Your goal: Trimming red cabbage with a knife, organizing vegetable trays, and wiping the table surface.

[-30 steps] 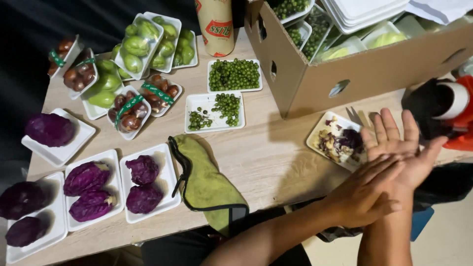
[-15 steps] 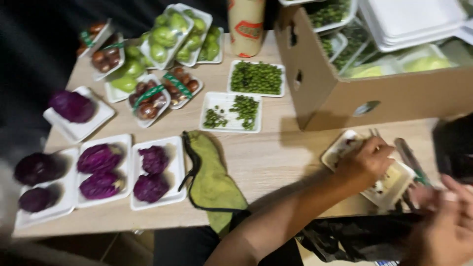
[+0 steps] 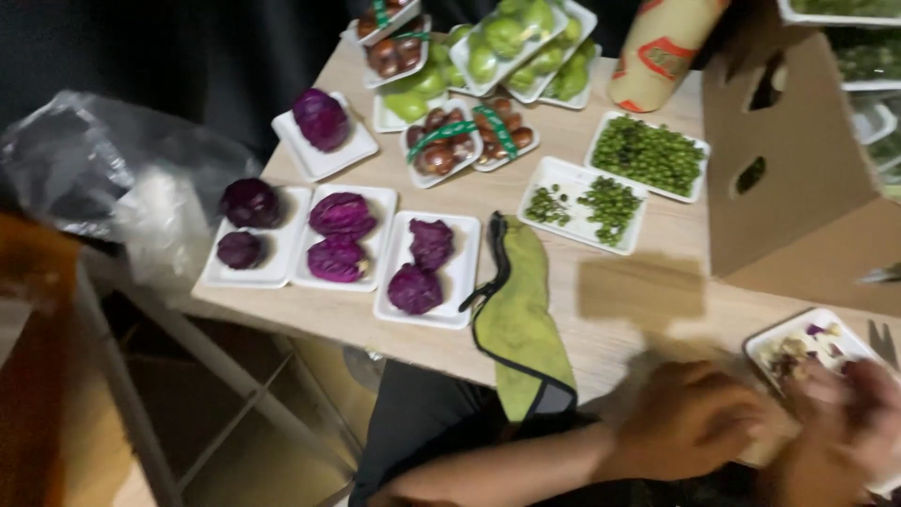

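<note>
surface [image 3: 648, 300]: pale wood | white trays of purple cabbage [image 3: 343, 235] at left | trays of green and brown produce [image 3: 469, 70] at far edge | two trays of green peas [image 3: 648, 155] | green cloth [image 3: 521, 324] over near edge | cardboard box [image 3: 798, 178] at right | tray of scraps [image 3: 807, 349] by the box

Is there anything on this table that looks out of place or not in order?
Yes. A green cloth hangs over the front edge of the table among neat trays of vegetables. By the hands, a white tray holds only mixed scraps, unlike the tidy trays of purple cabbage.
</note>
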